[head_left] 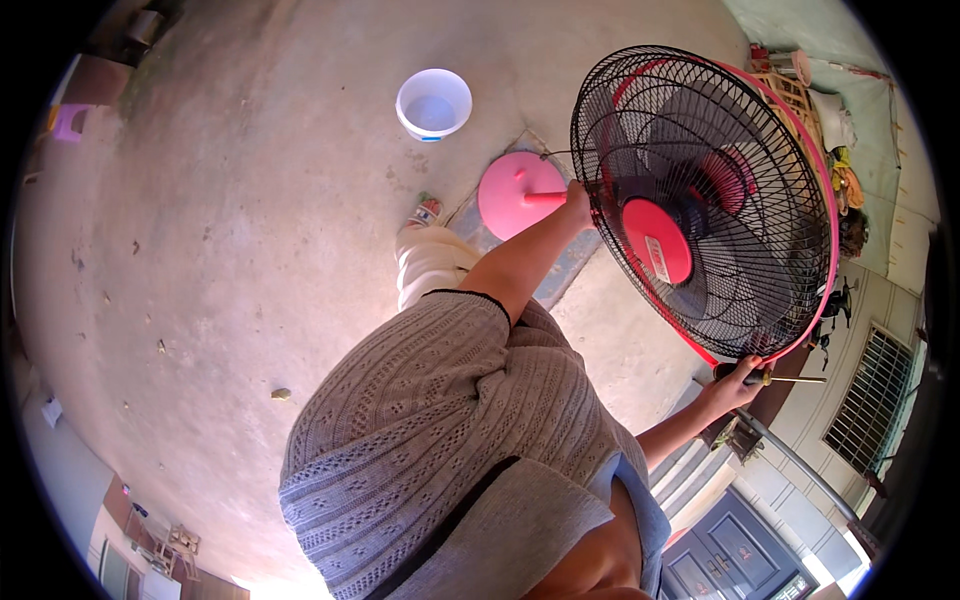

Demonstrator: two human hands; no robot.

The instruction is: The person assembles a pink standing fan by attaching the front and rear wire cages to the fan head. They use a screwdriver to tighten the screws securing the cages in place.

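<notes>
A standing fan (655, 245) with a black wire guard, a pink rim and a pink centre cap fills the upper right. My left hand (578, 207) is closed at the guard's left edge, beside the short pink pole; its fingertips are partly hidden, so the exact grip is unclear. The pole rises from a round pink base (507, 190) on the floor. At the guard's lower edge, my right hand (738, 385) is wrapped round the dark handle of a screwdriver (797, 379). Its thin shaft points right, away from the guard.
A white bucket (433, 100) stands on the concrete floor beyond the base. One sandalled foot (425, 211) is near the base. Piled goods line the wall at upper right; a barred window (868, 400), a metal pole (810, 475) and grey double doors (728, 550) are at lower right.
</notes>
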